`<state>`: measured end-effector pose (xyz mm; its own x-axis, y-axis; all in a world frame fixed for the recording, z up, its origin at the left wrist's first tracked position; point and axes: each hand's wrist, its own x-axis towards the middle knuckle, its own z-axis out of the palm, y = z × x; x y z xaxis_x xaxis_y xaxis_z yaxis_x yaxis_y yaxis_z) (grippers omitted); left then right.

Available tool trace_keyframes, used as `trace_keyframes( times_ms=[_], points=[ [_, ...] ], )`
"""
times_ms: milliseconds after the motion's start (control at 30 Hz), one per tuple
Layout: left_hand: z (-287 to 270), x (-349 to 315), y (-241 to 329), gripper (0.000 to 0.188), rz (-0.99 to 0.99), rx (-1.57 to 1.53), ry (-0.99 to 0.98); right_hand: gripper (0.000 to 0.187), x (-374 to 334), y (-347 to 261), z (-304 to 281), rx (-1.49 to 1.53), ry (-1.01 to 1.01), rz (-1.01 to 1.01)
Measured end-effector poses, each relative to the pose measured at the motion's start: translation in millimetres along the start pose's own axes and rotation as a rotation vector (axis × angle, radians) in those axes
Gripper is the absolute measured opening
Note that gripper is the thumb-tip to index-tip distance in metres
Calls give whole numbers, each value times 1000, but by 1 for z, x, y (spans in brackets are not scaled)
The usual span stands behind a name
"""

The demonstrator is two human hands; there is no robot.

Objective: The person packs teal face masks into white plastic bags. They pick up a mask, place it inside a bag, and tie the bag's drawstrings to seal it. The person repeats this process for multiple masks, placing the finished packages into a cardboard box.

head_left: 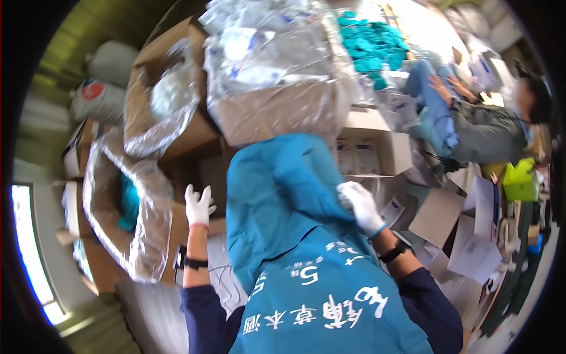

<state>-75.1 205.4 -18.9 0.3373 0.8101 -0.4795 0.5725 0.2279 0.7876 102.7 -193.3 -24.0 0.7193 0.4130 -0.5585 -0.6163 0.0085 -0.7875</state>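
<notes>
A large blue fabric bag [295, 236] with white printing fills the lower middle of the view, held up in front of me. My right hand [361, 206], in a white glove, grips the bag's upper right edge. On the bag's left side my left hand [198, 204], also white-gloved, has its fingers spread and is raised just off the fabric; no grip on the bag shows. Dark sleeves and black wristbands cover both forearms.
Cardboard boxes lined with clear plastic [127, 206] stand at left. A big box of clear packets [271, 76] sits ahead, with teal items [371, 44] behind it. A seated person [483, 127] works at right among flat white cartons [471, 248].
</notes>
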Motion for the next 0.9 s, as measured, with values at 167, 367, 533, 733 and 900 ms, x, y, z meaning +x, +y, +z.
trace_keyframes(
  times_ms=[167,367,533,733,900],
  points=[
    [72,-99,51,61,553,277,-494,25,41,18,43,1004,-849,133],
    [164,-126,0,52,844,209,-219,29,31,12,115,731,-699,291],
    [153,-104,-31,22,784,32,-114,33,14,11,130,665,-649,277],
    [144,-95,-27,21,101,-658,-317,20,-5,24,149,-18,-558,-262],
    [116,-32,-33,14,-189,-801,-221,28,-24,-24,126,-374,-716,-516]
  ],
)
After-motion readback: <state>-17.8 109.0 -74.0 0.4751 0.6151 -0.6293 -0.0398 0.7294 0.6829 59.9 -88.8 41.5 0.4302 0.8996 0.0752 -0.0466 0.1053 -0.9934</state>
